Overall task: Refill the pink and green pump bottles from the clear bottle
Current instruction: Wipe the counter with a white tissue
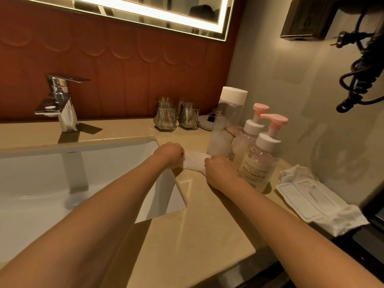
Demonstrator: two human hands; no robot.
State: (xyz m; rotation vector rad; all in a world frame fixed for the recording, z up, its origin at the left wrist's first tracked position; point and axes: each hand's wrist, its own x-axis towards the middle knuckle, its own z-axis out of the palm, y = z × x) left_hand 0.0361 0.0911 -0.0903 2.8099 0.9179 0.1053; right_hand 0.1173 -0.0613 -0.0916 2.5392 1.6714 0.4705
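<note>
**Two hands stretch a white wipe by the sink**

The left hand (169, 153) and the right hand (220, 171) are out over the beige stone counter (197, 225), at the far right corner of the white sink (41, 173). Between them is a thin white paper wipe (194, 163). Each hand has its fingers curled tight on one end of it, so the wipe is pulled flat from hand to hand. The left hand is above the edge of the sink.

The tall clear bottle with a white cap (224, 125) stands up straight on the counter, just behind the hands. Its cap is on. The bottom part looks milky and the top part looks see-through.

To its right stand two round clear pump bottles. Each has a pink pump top and a white collar. The front pump bottle (257, 163) has dark words on it and pale liquid inside, and the right hand is just beside it. The back pump bottle (247, 132) stands close behind it. Both are upright with their pumps on. In this warm light I cannot tell which one is green.

A shiny silver tap (60, 100) sits behind the sink. Two glass cups (165, 117) stand by the red wall. A flat white pack of wipes (307, 196) lies near the counter's right edge. A black curly cord (357, 80) hangs on the grey wall.
</note>
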